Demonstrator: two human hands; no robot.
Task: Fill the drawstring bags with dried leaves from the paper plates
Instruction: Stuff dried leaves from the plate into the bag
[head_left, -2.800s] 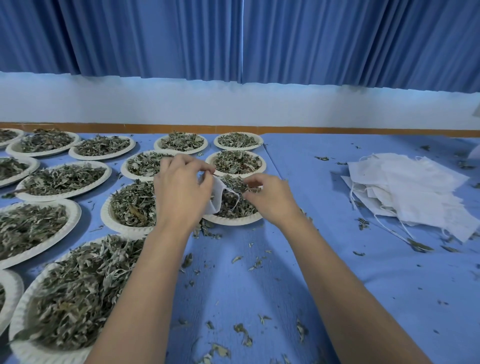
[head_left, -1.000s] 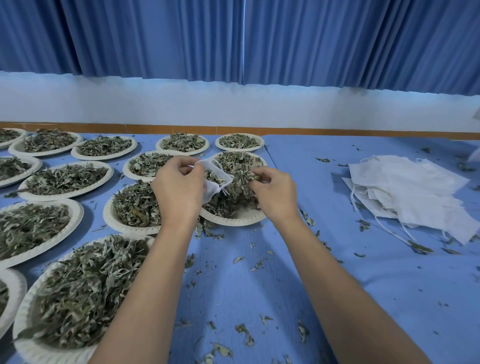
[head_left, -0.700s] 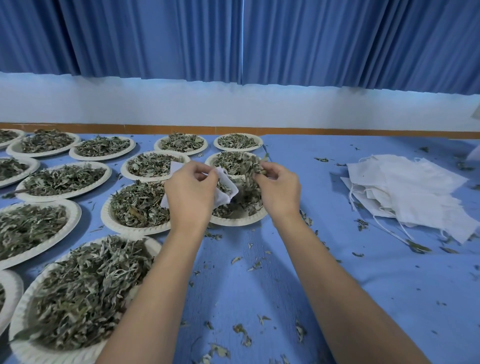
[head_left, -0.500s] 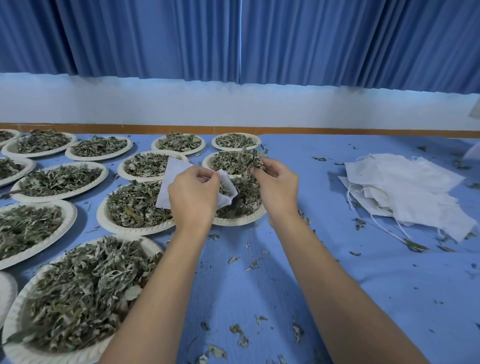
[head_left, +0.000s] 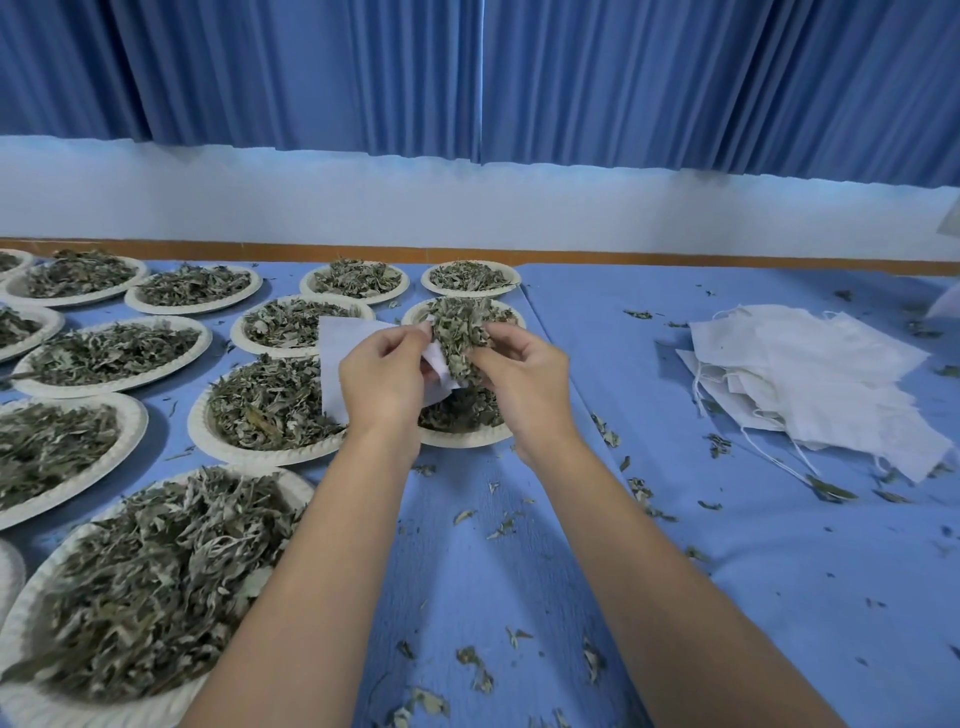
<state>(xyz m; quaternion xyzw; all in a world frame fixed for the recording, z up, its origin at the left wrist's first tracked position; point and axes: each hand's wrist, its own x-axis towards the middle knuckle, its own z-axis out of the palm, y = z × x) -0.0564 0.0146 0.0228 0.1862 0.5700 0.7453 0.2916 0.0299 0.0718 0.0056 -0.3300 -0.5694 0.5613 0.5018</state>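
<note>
Looking down from the head view, I had my left hand (head_left: 382, 382) pinching the rim of a white drawstring bag (head_left: 343, 338), thumb and fingers curled on the cloth so that its mouth faced right. My right hand (head_left: 524, 387) gripped a thick clump of dried leaves (head_left: 460, 332), fingers curled round it. The clump touched the bag's open edge. Whether any leaves already lay inside the bag I could not tell.

Both hands hung above a paper plate (head_left: 467, 439) that had a thin layer of leaves in it. Just beside it on the left sat a fuller plate (head_left: 260, 453), and nearer to me, at the lower left, a large heaped plate (head_left: 52, 709). More filled plates stood in rows toward the far left edge of the table.

Well apart on the right lay a pile of empty bags (head_left: 810, 374) — flat, white, with thin strings trailing off the near side. Loose leaf bits were scattered over the blue tablecloth (head_left: 753, 597), thickest around my forearms. Blue curtains (head_left: 675, 78) hung behind, above a white wall.
</note>
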